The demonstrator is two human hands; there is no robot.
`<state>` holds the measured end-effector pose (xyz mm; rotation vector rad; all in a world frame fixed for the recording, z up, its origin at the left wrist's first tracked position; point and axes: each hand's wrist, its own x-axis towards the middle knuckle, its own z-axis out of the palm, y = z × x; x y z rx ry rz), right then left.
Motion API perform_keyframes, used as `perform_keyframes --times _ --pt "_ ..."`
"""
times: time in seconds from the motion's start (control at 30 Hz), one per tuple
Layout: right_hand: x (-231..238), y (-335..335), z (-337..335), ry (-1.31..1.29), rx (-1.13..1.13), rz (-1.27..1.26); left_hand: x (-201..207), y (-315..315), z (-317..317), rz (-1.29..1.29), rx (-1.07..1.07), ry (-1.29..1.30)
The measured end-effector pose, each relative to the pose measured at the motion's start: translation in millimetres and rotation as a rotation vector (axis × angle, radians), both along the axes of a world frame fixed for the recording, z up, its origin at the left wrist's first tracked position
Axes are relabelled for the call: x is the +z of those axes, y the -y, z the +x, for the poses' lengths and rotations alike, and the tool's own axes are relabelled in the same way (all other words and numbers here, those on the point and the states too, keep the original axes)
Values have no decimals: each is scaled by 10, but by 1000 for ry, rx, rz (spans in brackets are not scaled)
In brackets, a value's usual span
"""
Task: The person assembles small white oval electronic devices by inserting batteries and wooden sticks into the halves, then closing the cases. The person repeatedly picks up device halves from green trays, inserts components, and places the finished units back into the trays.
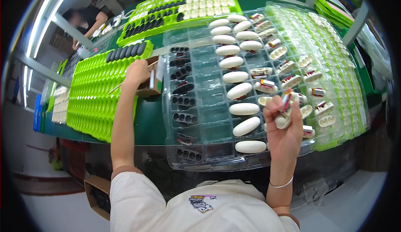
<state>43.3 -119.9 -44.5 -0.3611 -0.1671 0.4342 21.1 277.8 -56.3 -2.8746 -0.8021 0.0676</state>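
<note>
My left hand (138, 71) reaches to the edge of a small cardboard box (155, 86), its fingers curled and partly hidden. A thin wooden stick (115, 89) juts out beside that wrist; whether the hand grips it I cannot tell. Raised over the clear plastic tray (209, 119), my right hand (284, 127) is closed around a white oval casing (283, 120) with a red and silver part at its top. Smooth white oval casings (244, 109) stand in a column left of this hand. Opened white casings (291, 81) with small red and silver parts lie beyond it.
Black casings with round holes (185, 118) fill the tray's left column. A green moulded tray (90, 94) with black ovals (129, 51) is at left. Another green tray (204, 6) lies at the back. White pieces sit in the right tray (334, 65). A person (85, 21) works far left.
</note>
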Motion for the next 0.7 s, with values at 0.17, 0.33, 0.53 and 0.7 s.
perform_keyframes --times 0.17,0.33,0.53,0.7 --pt "-29 -63 45 -21 -24 -65 324 149 -114 -17 -103 386" --pt "-5 -103 48 -137 -103 -21 805 1432 120 -545 -458 628" --pt "91 -222 -7 -152 -267 -96 647 2584 95 -918 -903 549" --pt "65 -272 -38 -26 -379 -189 639 2637 101 -863 -820 484"
